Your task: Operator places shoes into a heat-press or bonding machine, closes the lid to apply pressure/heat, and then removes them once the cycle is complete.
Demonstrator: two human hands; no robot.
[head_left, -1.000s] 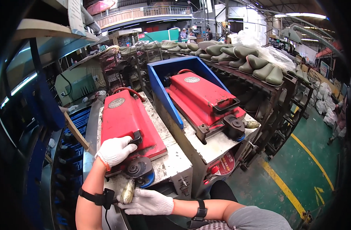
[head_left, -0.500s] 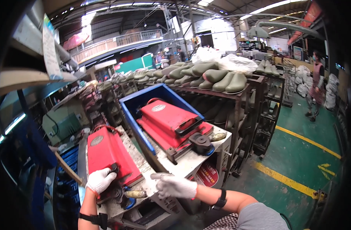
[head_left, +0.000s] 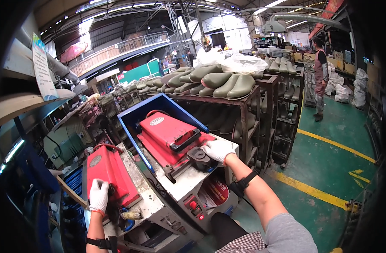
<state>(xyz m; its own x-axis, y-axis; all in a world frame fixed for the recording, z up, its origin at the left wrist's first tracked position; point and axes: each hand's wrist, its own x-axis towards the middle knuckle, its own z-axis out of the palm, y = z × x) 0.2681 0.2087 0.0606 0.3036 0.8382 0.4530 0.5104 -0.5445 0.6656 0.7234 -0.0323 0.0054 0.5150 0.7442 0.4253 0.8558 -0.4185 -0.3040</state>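
Two red machine covers stand side by side. My left hand [head_left: 99,195], in a white knit glove, is closed at the front of the left red cover [head_left: 110,173], its fingers around the black handle [head_left: 112,189], which is mostly hidden. Close by, a worn yellowish grip [head_left: 132,215] sticks out. My right hand [head_left: 218,151], also gloved, is closed over the similar grip on the right machine, covering it. Beside that hand sits a black clamp-like block [head_left: 200,156]. The right red cover [head_left: 167,131] has a bare black bar handle [head_left: 186,140].
A blue tray [head_left: 136,145] surrounds the right cover's back. Behind it a rusty rack [head_left: 251,105] carries several olive-green shoes [head_left: 226,85]. Red buttons [head_left: 193,205] sit on the machine front. A person [head_left: 320,80] stands on the green floor [head_left: 311,164] at the right.
My right hand has moved from between the machines, right and forward, onto the right machine's worn grip. My left hand stays at the left cover's handle. The view has shifted right.
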